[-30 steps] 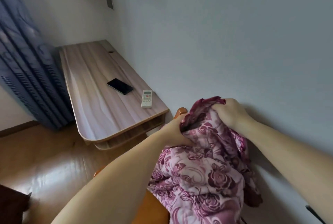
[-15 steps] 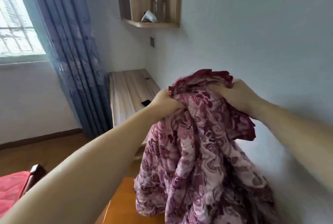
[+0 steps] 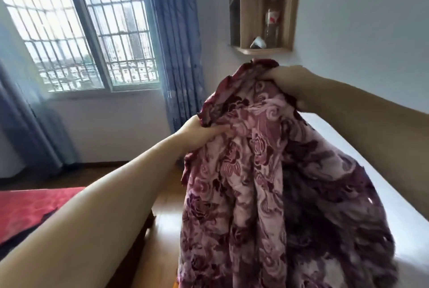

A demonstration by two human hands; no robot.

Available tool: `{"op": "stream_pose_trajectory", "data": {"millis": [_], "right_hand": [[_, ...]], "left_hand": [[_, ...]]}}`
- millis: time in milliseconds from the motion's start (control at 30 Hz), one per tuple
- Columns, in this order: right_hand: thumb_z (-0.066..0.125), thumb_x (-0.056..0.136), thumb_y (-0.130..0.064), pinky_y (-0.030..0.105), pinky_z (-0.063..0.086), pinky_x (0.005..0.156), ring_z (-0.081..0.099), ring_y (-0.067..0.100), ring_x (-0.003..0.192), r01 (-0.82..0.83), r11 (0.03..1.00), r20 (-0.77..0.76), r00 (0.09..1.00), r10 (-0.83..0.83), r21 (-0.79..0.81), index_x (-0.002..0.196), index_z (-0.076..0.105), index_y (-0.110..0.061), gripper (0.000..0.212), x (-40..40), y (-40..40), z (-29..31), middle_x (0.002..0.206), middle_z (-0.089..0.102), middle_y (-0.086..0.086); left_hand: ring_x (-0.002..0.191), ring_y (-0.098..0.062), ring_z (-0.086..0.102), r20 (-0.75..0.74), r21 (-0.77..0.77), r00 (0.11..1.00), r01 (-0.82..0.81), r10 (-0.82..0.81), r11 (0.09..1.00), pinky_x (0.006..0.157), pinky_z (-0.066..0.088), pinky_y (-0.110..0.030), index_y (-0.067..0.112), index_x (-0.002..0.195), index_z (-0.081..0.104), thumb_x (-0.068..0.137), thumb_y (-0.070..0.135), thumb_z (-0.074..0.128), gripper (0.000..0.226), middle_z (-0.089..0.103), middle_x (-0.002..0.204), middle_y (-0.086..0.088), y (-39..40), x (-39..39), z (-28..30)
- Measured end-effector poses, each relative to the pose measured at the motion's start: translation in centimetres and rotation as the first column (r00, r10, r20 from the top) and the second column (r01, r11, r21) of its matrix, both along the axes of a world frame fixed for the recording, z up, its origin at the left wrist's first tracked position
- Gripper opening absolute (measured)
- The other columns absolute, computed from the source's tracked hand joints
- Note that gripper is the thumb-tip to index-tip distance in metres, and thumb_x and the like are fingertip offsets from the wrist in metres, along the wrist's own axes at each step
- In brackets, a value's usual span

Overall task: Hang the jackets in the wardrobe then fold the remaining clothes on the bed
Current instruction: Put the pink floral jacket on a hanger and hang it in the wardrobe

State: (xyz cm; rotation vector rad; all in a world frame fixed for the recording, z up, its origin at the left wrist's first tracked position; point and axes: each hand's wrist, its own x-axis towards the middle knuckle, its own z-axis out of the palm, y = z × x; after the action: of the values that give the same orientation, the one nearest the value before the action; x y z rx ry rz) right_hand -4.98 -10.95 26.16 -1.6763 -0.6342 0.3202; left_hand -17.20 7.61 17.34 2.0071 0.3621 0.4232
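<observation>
A pink and maroon floral jacket [image 3: 260, 185] hangs in the air in front of me, filling the lower right of the view. My left hand [image 3: 199, 132] grips its upper left edge, fingers curled into the cloth. My right hand [image 3: 290, 83] clutches the dark ruffled top edge higher up and to the right. The garment drapes down loosely between and below both hands. A red bedspread [image 3: 25, 208] shows at the lower left; no wardrobe is in view.
A barred window [image 3: 76, 32] and blue curtains [image 3: 178, 39] stand ahead on the left. A wooden wall shelf [image 3: 264, 9] holding a bottle hangs on the white wall at upper right. Wooden floor [image 3: 162, 213] lies below.
Both hands have lifted the jacket up from the chair, and my view has swung up and left from the desk to the window.
</observation>
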Motion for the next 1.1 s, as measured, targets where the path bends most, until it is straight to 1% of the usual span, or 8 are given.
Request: {"op": "stream_pose_trajectory", "data": {"millis": [133,333,433,567,667,767,967,1100], "right_hand": [[0.080,0.074,-0.039,0.013,0.050,0.047,0.067,0.001,0.056,-0.075,0.982,0.397,0.907,0.139,-0.172,0.080,0.070,-0.018,0.024,-1.7,0.1,-0.9,0.065,0.072,-0.011],[0.073,0.084,-0.033,0.018,0.050,0.073,0.062,0.006,0.076,-0.192,0.808,0.258,0.884,0.389,-0.557,0.087,0.064,-0.027,0.011,-4.3,2.9,-11.8,0.082,0.066,-0.010],[0.054,0.097,-0.025,0.018,0.037,0.044,0.043,0.003,0.042,-0.145,0.874,0.188,0.948,0.257,-0.465,0.059,0.047,-0.018,0.039,-7.1,6.0,-13.6,0.054,0.047,-0.005],[0.045,0.096,-0.050,0.029,0.052,0.070,0.066,0.009,0.070,-0.157,0.905,0.180,0.953,0.244,-0.395,0.080,0.069,-0.014,0.046,-11.5,10.6,-11.1,0.077,0.070,0.000],[0.056,0.076,-0.072,0.024,0.053,0.071,0.067,0.004,0.069,-0.286,0.831,0.173,0.896,0.408,-0.477,0.076,0.068,-0.014,0.060,-15.2,13.5,-10.4,0.073,0.071,-0.010],[0.080,0.070,-0.047,0.025,0.046,0.064,0.061,0.009,0.068,-0.305,0.684,0.191,0.814,0.549,-0.662,0.080,0.066,-0.006,0.044,-17.1,16.3,-9.7,0.075,0.067,-0.006],[0.059,0.080,-0.010,0.029,0.059,0.063,0.074,0.020,0.080,-0.657,0.748,-0.180,0.750,0.637,-0.092,0.096,0.078,-0.026,0.029,-19.1,21.2,-1.9,0.097,0.075,0.008],[0.059,0.083,-0.016,0.036,0.058,0.066,0.073,0.023,0.074,-0.708,0.688,-0.128,0.676,0.725,0.158,0.087,0.072,-0.020,0.015,-22.5,26.0,2.0,0.085,0.075,0.009]], "left_hand": [[0.074,-0.001,0.070,0.225,-0.071,0.951,-0.200,0.211,0.977,0.066,0.056,-0.018,0.035,0.079,0.070,0.078,0.031,0.080,0.011,0.073,0.075,0.019,1.9,-2.7,1.0],[0.079,-0.016,0.072,0.435,-0.278,0.829,-0.247,0.351,0.928,0.074,0.060,-0.031,0.023,0.079,0.072,0.085,0.019,0.075,0.007,0.075,0.078,0.006,5.2,-7.6,2.7],[0.074,-0.013,0.073,0.451,-0.302,0.807,-0.266,0.383,0.916,0.068,0.060,-0.027,0.025,0.081,0.072,0.084,0.024,0.075,0.005,0.076,0.077,0.008,9.0,-11.1,2.5],[0.071,-0.009,0.073,0.434,-0.351,0.780,-0.315,0.451,0.882,0.059,0.056,-0.022,0.027,0.086,0.070,0.079,0.033,0.078,0.012,0.076,0.077,0.011,14.0,-15.7,1.3],[0.070,-0.005,0.072,0.424,-0.367,0.747,-0.376,0.513,0.851,0.057,0.054,-0.020,0.030,0.086,0.068,0.075,0.038,0.078,0.016,0.075,0.076,0.014,17.1,-19.0,0.6],[0.077,-0.005,0.071,0.408,-0.318,0.729,-0.451,0.550,0.834,0.065,0.055,-0.023,0.036,0.085,0.069,0.065,0.047,0.077,0.024,0.075,0.082,0.016,19.9,-22.7,0.3],[0.083,0.004,0.068,0.363,-0.165,0.735,-0.553,0.572,0.816,0.069,0.053,-0.014,0.034,0.103,0.070,0.060,0.051,0.080,0.047,0.074,0.090,0.022,23.9,-30.0,-2.2],[0.088,0.001,0.066,0.171,-0.020,0.805,-0.573,0.567,0.819,0.081,0.051,-0.020,0.030,0.107,0.070,0.072,0.054,0.078,0.043,0.071,0.094,0.020,24.8,-32.1,-3.8]]}}
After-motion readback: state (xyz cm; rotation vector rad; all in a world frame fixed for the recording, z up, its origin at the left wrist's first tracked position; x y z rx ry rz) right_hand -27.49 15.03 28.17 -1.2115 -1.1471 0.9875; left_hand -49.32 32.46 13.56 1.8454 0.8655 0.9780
